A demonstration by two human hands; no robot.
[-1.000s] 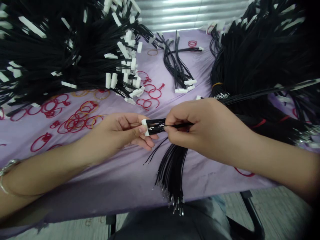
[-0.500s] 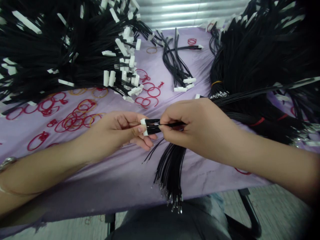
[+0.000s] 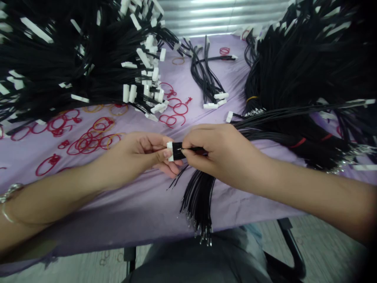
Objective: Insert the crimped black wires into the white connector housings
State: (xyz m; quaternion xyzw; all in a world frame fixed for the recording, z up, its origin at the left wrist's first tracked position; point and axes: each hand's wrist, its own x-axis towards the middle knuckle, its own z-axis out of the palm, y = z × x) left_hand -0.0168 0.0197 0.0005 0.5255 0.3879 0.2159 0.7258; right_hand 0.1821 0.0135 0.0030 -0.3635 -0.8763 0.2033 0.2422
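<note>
My left hand (image 3: 141,154) pinches a small white connector (image 3: 170,151) with black wires running out of its right side. My right hand (image 3: 221,154) is closed on one thin black wire (image 3: 194,149), its tip right at the connector. A bundle of loose black wires (image 3: 198,200) hangs down below both hands over the table's front edge, metal tips at the ends.
A purple cloth (image 3: 123,204) covers the table. A big heap of finished black harnesses with white connectors (image 3: 88,59) lies at the left, another black wire heap (image 3: 300,74) at the right. Red rubber bands (image 3: 88,139) are scattered at the left. A few harnesses (image 3: 209,84) lie behind.
My right hand has moved left, bringing the wire's tip closer to the connector. The left hand has stayed put.
</note>
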